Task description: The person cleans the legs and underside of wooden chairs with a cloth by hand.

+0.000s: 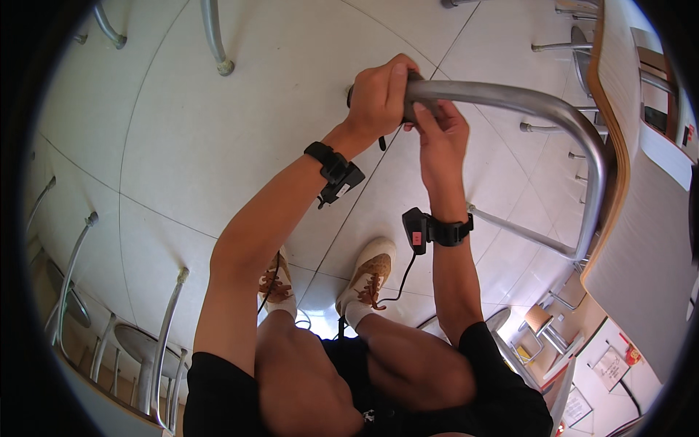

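Note:
A bent metal tube leg (508,94) runs from under the wood-edged table (611,164) on the right towards both hands. My left hand (379,98) is wrapped around the leg's far end, thumb lying along the top. A dark grey-brown piece (412,112) sits around the tube between the hands. Whether it is cloth or a sleeve, I cannot tell. My right hand (443,128) pinches this piece from below with thumb and fingers. Something black shows past the left knuckles and below that hand, mostly hidden by it. Each wrist carries a strapped black device (341,180).
Metal legs (218,49) of other furniture stand on the tiled floor (180,131) at the top and left. Round stools (136,344) are at lower left. Cables hang near my shoes (371,267). Papers with writing (610,367) hang on the wall at lower right.

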`<act>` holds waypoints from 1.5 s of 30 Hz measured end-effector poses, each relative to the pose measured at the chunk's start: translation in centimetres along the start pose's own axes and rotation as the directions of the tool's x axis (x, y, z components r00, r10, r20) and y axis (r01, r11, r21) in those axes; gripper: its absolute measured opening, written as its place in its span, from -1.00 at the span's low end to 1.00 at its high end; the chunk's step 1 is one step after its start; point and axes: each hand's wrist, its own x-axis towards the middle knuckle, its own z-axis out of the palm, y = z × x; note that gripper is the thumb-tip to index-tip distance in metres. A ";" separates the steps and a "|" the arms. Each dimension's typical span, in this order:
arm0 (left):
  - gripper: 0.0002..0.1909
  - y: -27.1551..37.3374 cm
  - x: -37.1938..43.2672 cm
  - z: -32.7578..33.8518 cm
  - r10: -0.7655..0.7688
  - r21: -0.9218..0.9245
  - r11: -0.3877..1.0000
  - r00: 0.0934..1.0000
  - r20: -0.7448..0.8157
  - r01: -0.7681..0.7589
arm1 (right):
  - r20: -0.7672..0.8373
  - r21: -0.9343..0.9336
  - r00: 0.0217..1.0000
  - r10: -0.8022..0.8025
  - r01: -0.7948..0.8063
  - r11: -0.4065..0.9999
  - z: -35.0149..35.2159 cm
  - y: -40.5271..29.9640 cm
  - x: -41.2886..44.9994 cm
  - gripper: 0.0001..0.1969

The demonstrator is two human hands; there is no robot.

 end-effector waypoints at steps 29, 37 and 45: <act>-0.35 16.2 -0.1 -0.2 0.364 0.233 0.897 0.927 0.093 -0.375 | -0.010 0.177 0.977 -0.214 0.212 0.961 -3.3 -11.0 -5.7 -0.66; -0.72 14.3 0.8 -2.5 0.270 0.208 0.940 0.962 0.036 -0.271 | -0.187 -0.097 0.891 -0.414 0.402 0.910 -3.4 -10.7 -5.3 -0.74; -0.81 16.6 4.3 -3.0 0.410 0.353 0.843 0.910 0.068 -0.406 | -0.145 -0.365 0.834 -0.532 0.455 0.813 -4.5 -10.5 -3.6 -0.68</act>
